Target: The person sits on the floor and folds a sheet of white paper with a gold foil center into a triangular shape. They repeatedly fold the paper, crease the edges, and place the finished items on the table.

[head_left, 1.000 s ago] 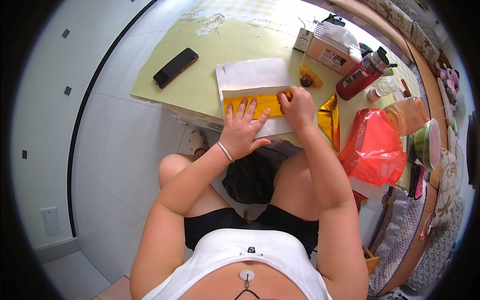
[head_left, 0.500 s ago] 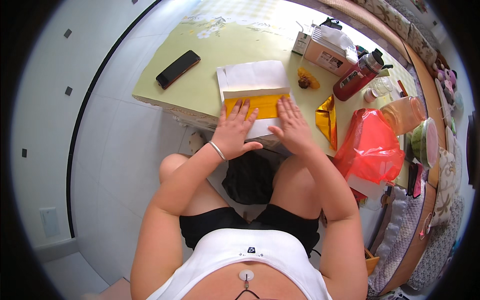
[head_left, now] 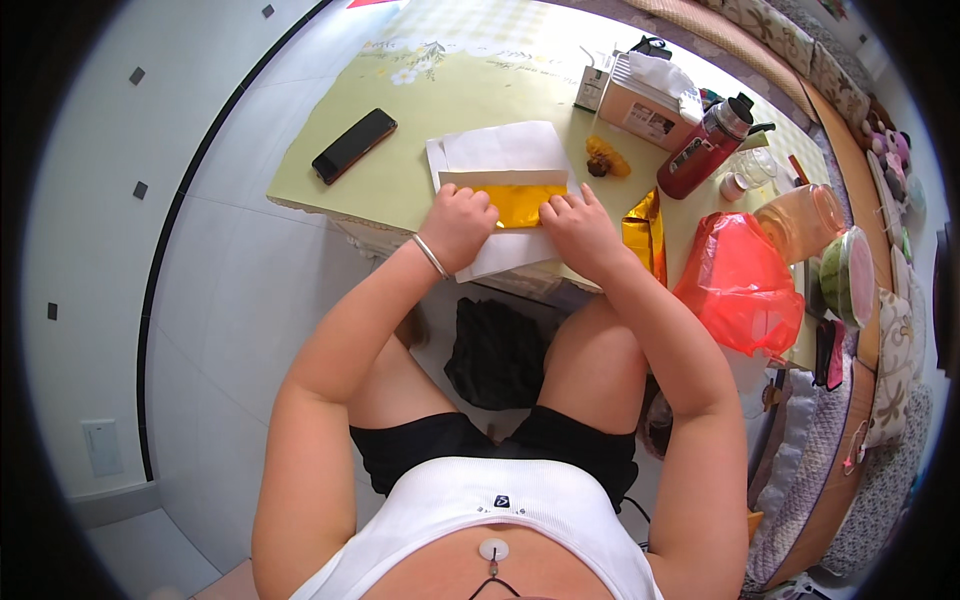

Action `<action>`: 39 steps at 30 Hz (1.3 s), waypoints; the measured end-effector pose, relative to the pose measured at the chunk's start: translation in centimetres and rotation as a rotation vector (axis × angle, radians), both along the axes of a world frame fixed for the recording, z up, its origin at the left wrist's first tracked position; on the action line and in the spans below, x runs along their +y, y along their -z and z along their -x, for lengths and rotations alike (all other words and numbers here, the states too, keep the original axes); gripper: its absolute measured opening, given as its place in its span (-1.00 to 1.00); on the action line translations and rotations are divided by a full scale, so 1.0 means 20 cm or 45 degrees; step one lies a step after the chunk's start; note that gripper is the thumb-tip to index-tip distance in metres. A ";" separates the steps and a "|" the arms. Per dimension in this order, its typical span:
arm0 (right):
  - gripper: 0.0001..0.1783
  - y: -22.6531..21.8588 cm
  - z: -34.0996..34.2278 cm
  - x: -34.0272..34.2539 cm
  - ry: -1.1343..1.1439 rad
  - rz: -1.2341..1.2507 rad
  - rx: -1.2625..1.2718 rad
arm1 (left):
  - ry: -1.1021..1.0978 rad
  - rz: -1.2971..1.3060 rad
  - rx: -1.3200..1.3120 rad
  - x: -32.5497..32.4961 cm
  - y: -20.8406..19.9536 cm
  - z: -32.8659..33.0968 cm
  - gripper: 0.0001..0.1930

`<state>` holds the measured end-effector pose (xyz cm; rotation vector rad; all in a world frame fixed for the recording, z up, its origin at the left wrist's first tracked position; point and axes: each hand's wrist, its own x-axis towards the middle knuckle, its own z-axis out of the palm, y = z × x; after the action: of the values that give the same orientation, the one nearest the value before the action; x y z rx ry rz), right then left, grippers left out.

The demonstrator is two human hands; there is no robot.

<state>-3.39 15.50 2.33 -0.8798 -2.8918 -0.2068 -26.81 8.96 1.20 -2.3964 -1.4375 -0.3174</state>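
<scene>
A strip of shiny gold foil paper [head_left: 518, 206] lies on white paper sheets [head_left: 500, 147] near the table's front edge. A folded greyish-white band runs along the strip's far side. My left hand [head_left: 462, 222], with a silver bangle at the wrist, is closed with curled fingers at the strip's left end. At its right end my right hand [head_left: 582, 228] is also closed, fingers bent over the gold edge. Both seem to pinch the foil paper, though the fingertips are partly hidden. Another folded piece of gold foil [head_left: 645, 236] lies just right of my right hand.
A black phone [head_left: 354, 146] lies at the left. To the right stand a tissue box [head_left: 648, 102], a red thermos [head_left: 704, 150], a small carton [head_left: 592, 88], an orange-tinted plastic jar [head_left: 800, 222] and a cut watermelon [head_left: 846, 277]. A red plastic bag [head_left: 740, 280] sits at the right edge.
My hands have gone from lying flat with spread fingers on the gold foil to curled fingers at its two ends. The strip has shifted slightly.
</scene>
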 end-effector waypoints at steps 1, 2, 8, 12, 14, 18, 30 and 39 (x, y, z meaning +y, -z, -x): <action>-0.82 0.01 -0.01 0.00 -0.041 -0.051 0.043 | -0.011 0.000 -0.029 0.01 0.00 0.01 -0.96; -0.88 0.03 -0.02 0.01 -0.083 -0.102 0.086 | -0.023 0.000 -0.058 0.01 0.00 0.01 -0.96; -0.97 0.07 0.05 -0.13 -0.078 -0.048 0.375 | 0.047 -0.143 -0.416 -0.03 0.02 -0.16 -0.93; -0.95 0.10 0.08 -0.16 0.081 0.269 0.874 | -0.042 -0.116 -0.779 -0.11 0.08 -0.23 -0.88; -0.80 0.10 0.05 -0.11 0.266 0.547 0.990 | -0.063 -0.146 -0.896 -0.12 0.05 -0.24 -0.87; -0.68 0.13 0.03 -0.10 0.330 0.538 1.202 | -0.395 -0.024 -1.046 -0.10 0.08 -0.28 -0.85; -0.07 0.22 0.03 -0.22 -0.140 0.209 0.452 | -0.576 0.050 -1.008 -0.02 0.13 -0.27 -0.81; -0.02 0.23 0.02 -0.22 -0.148 0.232 0.450 | -0.656 0.073 -0.922 0.00 0.15 -0.28 -0.81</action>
<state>-3.88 11.11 -2.34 -0.6871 -2.6438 0.2059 -21.24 8.91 -1.72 -1.9103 -2.3137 -1.0851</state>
